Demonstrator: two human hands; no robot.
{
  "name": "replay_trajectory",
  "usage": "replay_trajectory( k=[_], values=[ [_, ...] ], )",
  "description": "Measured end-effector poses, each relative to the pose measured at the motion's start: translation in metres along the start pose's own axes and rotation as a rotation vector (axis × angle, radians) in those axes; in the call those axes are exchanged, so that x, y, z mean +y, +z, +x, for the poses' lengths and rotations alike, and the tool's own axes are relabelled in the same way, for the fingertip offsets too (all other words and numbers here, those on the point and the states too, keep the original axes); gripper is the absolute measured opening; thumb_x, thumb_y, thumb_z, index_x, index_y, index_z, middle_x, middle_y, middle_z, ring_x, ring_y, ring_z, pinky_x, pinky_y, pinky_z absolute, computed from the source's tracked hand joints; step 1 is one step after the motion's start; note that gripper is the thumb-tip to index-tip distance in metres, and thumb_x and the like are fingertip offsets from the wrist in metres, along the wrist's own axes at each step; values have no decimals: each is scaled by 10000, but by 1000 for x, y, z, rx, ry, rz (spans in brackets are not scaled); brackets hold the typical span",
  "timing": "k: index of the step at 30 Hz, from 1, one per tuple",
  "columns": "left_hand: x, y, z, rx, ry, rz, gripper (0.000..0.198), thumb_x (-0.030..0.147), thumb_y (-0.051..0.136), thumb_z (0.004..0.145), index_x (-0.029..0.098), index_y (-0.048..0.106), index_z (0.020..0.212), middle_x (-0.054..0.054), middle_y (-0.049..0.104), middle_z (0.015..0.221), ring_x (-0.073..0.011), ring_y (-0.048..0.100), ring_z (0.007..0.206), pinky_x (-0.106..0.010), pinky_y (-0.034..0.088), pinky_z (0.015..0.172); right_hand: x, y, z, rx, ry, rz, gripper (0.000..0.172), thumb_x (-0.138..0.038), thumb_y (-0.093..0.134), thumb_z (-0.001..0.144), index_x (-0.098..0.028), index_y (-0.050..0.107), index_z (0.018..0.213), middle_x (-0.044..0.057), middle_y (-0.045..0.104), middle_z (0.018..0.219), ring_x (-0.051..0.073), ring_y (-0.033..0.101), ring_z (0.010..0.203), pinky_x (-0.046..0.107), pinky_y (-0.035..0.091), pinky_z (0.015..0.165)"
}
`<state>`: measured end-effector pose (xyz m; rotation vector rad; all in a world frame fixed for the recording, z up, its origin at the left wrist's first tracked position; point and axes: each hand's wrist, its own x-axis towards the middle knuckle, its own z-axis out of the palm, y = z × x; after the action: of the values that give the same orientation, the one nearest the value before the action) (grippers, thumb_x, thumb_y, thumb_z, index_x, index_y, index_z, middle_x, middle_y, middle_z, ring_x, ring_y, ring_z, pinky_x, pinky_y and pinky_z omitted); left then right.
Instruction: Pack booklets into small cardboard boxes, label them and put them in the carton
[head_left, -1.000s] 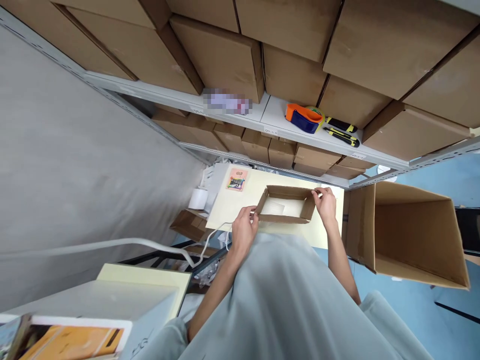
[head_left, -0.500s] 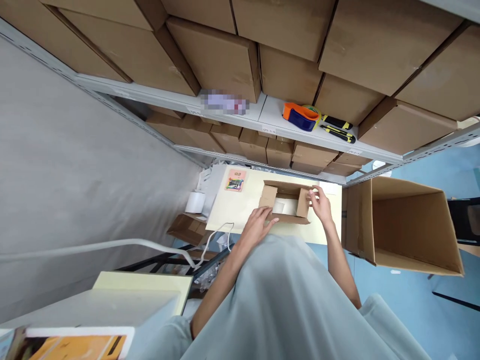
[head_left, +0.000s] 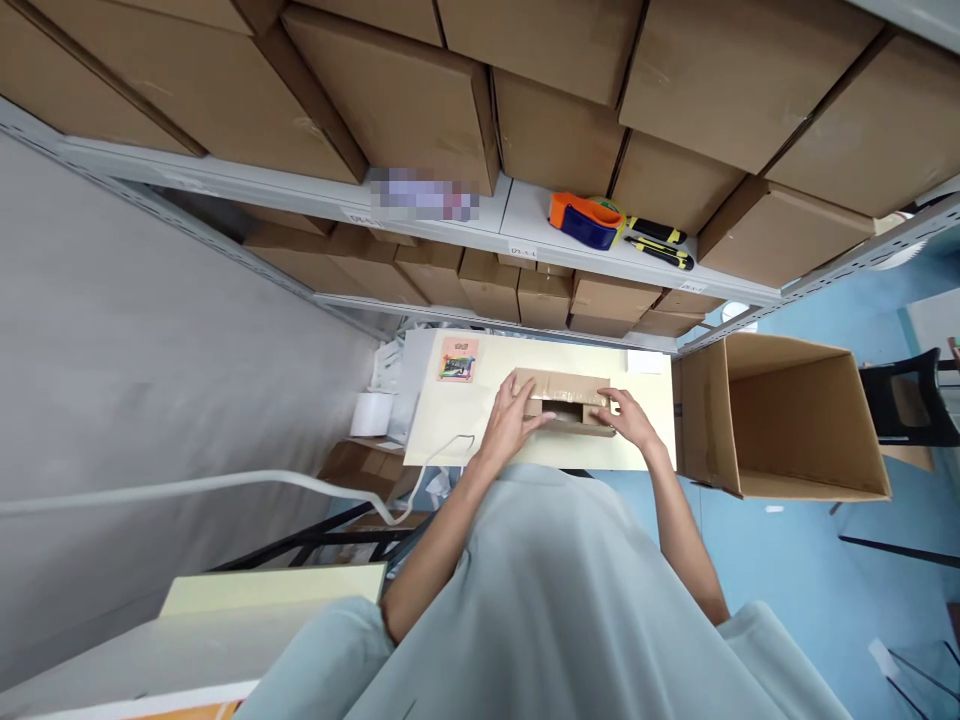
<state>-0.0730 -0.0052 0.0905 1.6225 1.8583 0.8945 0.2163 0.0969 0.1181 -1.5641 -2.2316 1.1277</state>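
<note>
So there's a small cardboard box [head_left: 568,386] on the cream desk [head_left: 469,410], roughly midway between the far and near edges, a bit toward the right edge. Its long far flap is down over part of the opening and the end flaps are tucked in, leaving a dark slot; can't really make out what's inside. The left hand [head_left: 507,425] is spread across its left end, fingers on the far flap, thumb apart from them by the slot. The right hand [head_left: 631,420] is touching the right end, but I can't tell if it's actually pinching anything. Pink picture card [head_left: 457,361] by the desk's far left corner, white paper [head_left: 645,362] by the far right. Just past the right edge, a big carton [head_left: 703,425] gapes open, inner walls showing.
</note>
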Motion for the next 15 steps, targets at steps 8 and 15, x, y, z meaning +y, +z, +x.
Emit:
replay_trajectory(
  k=[8,15],
  values=[
    [-21,-3,5,45,22,24,368,389,737,1015,261,720,1360,-128,532,1630,-323,664,1343,-502,560,1176,13,11,-15,48,-19,189,512,-590,671,1004,-286,706,1414,123,688,1434,272,725,1182,437,610,1033],
    [-24,6,7,22,-125,-65,417,358,732,1009,246,727,1411,-143,569,1646,-332,661,1414,-490,550,1199,10,26,-18,173,97,215,542,-588,619,1009,-263,681,1438,130,693,1469,295,739,1127,462,636,956]
  ],
)
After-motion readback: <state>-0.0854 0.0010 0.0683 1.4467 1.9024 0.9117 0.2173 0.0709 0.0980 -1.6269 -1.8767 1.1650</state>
